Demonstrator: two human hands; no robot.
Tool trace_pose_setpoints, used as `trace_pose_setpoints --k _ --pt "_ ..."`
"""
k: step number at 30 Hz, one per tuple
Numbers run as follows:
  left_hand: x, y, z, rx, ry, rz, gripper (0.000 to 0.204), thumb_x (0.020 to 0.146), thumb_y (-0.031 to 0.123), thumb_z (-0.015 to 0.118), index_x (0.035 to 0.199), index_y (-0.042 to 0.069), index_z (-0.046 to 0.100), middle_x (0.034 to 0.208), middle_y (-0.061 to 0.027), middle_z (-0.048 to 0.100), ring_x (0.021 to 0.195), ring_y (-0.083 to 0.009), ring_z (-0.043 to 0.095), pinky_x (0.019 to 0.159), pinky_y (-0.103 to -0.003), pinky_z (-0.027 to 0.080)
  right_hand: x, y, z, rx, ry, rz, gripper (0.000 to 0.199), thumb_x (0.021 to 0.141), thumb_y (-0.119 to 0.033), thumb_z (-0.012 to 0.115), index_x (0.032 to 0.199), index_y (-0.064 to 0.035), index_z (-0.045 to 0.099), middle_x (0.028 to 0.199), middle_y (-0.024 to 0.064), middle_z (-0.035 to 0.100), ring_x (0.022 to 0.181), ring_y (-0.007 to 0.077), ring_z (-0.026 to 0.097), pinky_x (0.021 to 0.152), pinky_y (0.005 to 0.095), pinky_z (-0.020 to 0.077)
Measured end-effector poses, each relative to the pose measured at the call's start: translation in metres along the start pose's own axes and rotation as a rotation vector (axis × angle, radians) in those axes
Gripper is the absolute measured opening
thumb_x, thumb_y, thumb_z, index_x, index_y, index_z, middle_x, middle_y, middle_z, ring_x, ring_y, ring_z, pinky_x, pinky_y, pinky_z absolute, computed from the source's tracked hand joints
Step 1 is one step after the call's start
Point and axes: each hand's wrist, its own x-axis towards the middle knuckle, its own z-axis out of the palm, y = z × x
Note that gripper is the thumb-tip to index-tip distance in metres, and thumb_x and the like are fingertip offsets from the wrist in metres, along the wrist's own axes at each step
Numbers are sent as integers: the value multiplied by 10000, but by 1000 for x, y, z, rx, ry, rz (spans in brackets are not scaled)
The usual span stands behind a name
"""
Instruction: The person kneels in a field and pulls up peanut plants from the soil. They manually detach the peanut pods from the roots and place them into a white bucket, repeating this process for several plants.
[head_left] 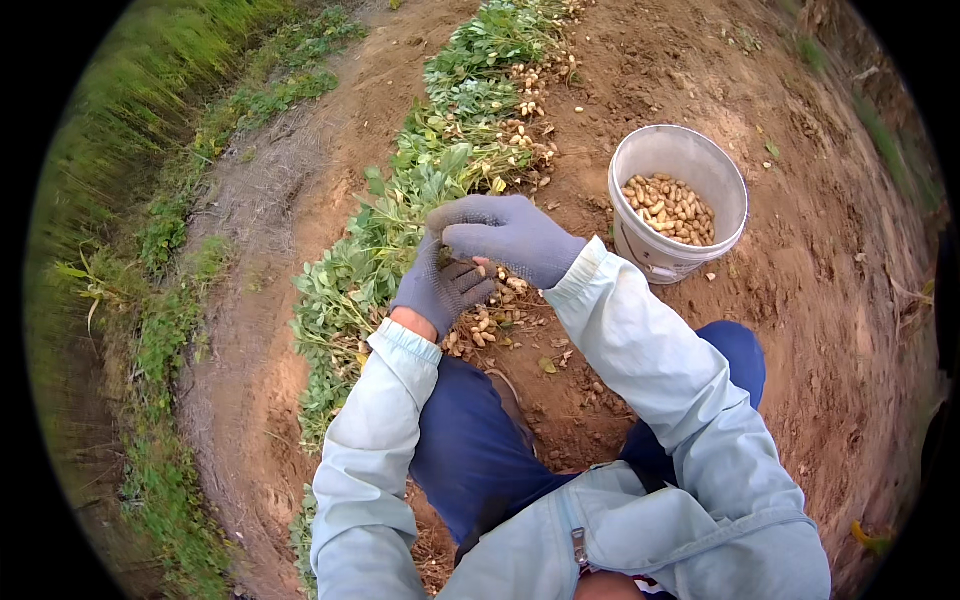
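Observation:
Both hands wear grey knitted gloves and meet above a row of uprooted peanut plants (395,225). My left hand (437,290) has its fingers curled, with the palm side partly showing. Over its thumb and upper side lies my right hand (518,240), fingers bent down and touching it. A bare fingertip shows between the two hands. Whatever they grip is hidden by the gloves. Just below them, loose-looking peanuts (485,328) lie among roots on the soil. To the right stands a whitish bucket (628,215), partly filled with picked peanuts (670,208).
The plant row runs away toward the far end, with pods showing along its right side. Reddish-brown soil (800,300) spreads to the right. Tall green grass (130,120) borders the left. My knees in blue trousers (465,430) bend close beneath my forearms.

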Motion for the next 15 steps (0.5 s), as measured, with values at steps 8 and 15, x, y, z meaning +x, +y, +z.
trace_pose_setpoints --k 8,15 --pt "22 -2 8 -221 95 200 163 887 162 598 1008 55 575 930 -77 596 839 -227 579 738 -377 501 -9 -4 -24 -280 363 -243 279 813 -219 638 1015 -29 671 992 116 647 952 130 601 850 271 476" --pt "41 -14 33 -169 235 346 274 822 147 687 1064 87 573 895 -67 638 754 -220 606 663 -359 504 -33 24 -30 -579 488 2 211 788 -245 675 910 -78 635 789 76 626 692 185 628 647 311 508"
